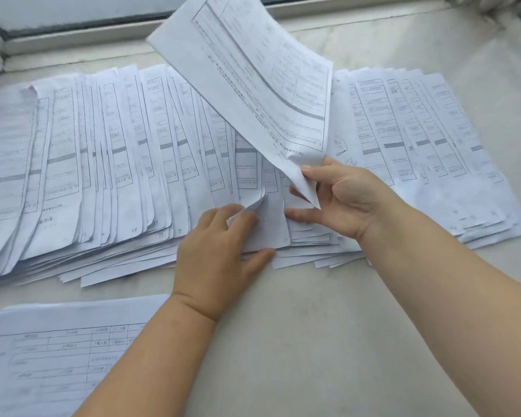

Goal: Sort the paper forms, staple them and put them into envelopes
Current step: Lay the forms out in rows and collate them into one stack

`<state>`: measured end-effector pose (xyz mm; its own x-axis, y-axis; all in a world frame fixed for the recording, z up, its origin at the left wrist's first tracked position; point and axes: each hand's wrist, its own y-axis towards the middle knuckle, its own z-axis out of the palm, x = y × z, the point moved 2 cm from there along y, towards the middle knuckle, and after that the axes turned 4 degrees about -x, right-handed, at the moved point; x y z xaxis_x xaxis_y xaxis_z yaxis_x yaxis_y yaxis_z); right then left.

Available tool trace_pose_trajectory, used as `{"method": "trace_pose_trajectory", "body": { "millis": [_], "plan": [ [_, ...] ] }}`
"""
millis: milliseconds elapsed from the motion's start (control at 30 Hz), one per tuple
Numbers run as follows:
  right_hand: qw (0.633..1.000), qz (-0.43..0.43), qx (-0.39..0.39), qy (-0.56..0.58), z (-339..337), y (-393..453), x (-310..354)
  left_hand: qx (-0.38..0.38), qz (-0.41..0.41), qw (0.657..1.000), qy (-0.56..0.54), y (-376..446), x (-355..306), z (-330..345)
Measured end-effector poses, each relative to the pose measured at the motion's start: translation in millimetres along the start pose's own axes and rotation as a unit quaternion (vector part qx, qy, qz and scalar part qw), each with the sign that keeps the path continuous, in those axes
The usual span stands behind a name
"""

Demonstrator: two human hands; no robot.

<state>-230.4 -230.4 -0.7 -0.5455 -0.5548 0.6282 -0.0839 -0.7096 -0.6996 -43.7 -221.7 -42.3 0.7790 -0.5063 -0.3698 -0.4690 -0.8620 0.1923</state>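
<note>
A wide fan of white printed forms (109, 164) lies overlapped across the pale stone surface (328, 326). My right hand (340, 197) pinches the lower corner of one lifted form (253, 73), which stands tilted up above the fan. My left hand (220, 251) rests on the middle of the fan, its fingers curled round the bent-up corner of a sheet (259, 227), with the thumb lying along the front edges of the papers. More forms (427, 145) are spread to the right.
A separate stack of forms (51, 356) lies at the near left, partly under my left forearm. A window frame (73, 34) runs along the far edge of the surface. No stapler or envelope is in view.
</note>
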Motion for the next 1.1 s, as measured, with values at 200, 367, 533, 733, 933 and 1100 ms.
{"method": "trace_pose_trajectory", "body": {
  "millis": [200, 367, 533, 733, 933, 1100],
  "plan": [
    [0.998, -0.026, -0.007, -0.050, 9, 2, -3, -0.053, 0.063, 0.996, -0.022, 0, 12, -5],
    [0.998, -0.044, -0.027, -0.034, 12, 1, -5, -0.097, -0.001, 0.993, -0.071, 0, 12, -8],
    [0.998, -0.028, -0.049, 0.016, 7, 3, -3, -0.139, -0.119, 0.946, -0.266, 2, 12, -11],
    [0.998, -0.026, -0.015, 0.060, 16, 3, -4, -0.047, -0.031, 0.995, -0.080, -7, 8, 0],
    [0.997, -0.045, -0.005, 0.055, 23, 1, 2, -0.087, -0.044, 0.988, -0.117, -7, 9, 1],
    [0.968, -0.179, -0.171, -0.035, -24, -12, 29, -0.107, -0.141, 0.954, -0.242, -7, 9, -1]
  ]
}}
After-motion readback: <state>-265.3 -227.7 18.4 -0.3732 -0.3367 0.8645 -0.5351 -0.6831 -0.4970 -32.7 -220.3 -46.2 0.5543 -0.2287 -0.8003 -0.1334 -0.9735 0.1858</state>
